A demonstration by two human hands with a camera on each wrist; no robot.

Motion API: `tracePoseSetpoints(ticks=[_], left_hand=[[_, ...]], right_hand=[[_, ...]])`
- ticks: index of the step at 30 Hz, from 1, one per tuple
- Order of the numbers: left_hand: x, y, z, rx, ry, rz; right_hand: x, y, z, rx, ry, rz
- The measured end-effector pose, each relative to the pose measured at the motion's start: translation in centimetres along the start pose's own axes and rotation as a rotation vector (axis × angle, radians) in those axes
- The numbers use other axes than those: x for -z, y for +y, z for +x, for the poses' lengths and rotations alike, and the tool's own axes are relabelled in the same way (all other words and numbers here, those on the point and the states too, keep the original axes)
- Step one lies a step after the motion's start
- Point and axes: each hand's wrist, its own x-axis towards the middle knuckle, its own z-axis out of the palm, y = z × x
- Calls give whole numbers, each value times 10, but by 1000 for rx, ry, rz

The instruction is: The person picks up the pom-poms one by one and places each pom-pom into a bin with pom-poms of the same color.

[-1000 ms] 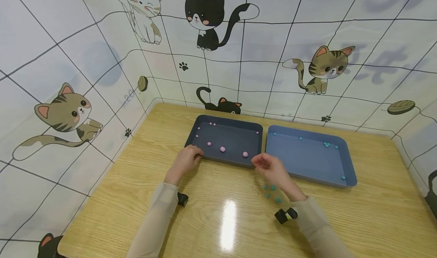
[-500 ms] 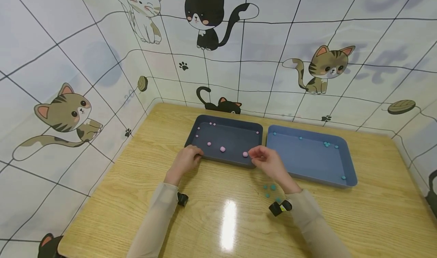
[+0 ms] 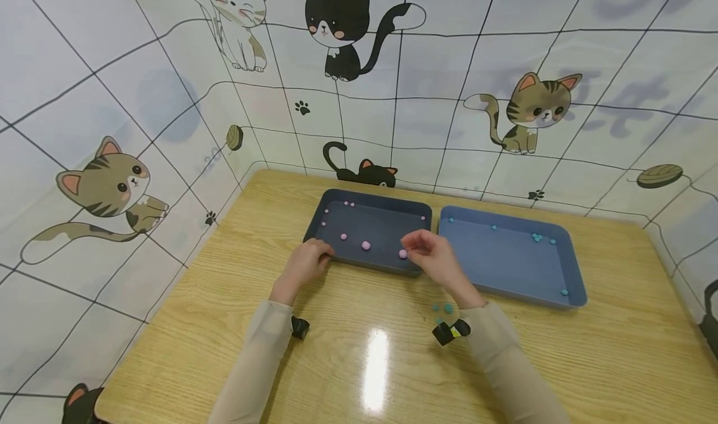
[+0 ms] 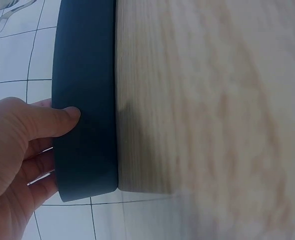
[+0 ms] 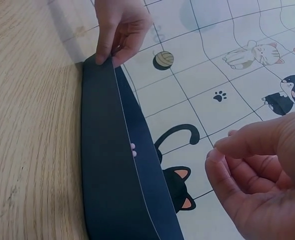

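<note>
My left hand (image 3: 305, 262) grips the near left corner of the dark navy tray (image 3: 381, 265), thumb on the outer wall in the left wrist view. Several pink balls of different sizes lie in that tray, among them a larger pink ball (image 3: 366, 245). Over its near right corner is my right hand (image 3: 429, 252), overlapping another pink ball (image 3: 402, 254) in the head view. Its thumb and index finger meet at the tips in the right wrist view, with a tiny pale pink ball (image 5: 216, 155) between them, mostly hidden by the fingers.
A blue tray (image 3: 505, 268) stands right beside the dark one, with several teal balls (image 3: 536, 237) in it. More teal balls (image 3: 448, 308) lie on the wooden table (image 3: 336, 361), close to the right wrist. A wall with cat drawings rises behind the table.
My right hand has moved left and farther from me, from the dark tray's near right corner to over its inside. My left hand has kept its place on the tray.
</note>
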Motion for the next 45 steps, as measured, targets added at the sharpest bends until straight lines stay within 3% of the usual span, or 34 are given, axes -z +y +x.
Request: tracePoseSetpoints(ticks=[12, 24, 45], left_hand=[[1, 1, 2, 11, -7, 3], [0, 2, 4, 2, -2, 5], [2, 3, 3, 7, -2, 1]], right_hand=[[-4, -4, 13, 18, 41, 9], [-8, -8, 26, -11, 72, 87], [-12, -13, 51, -30, 75, 77]])
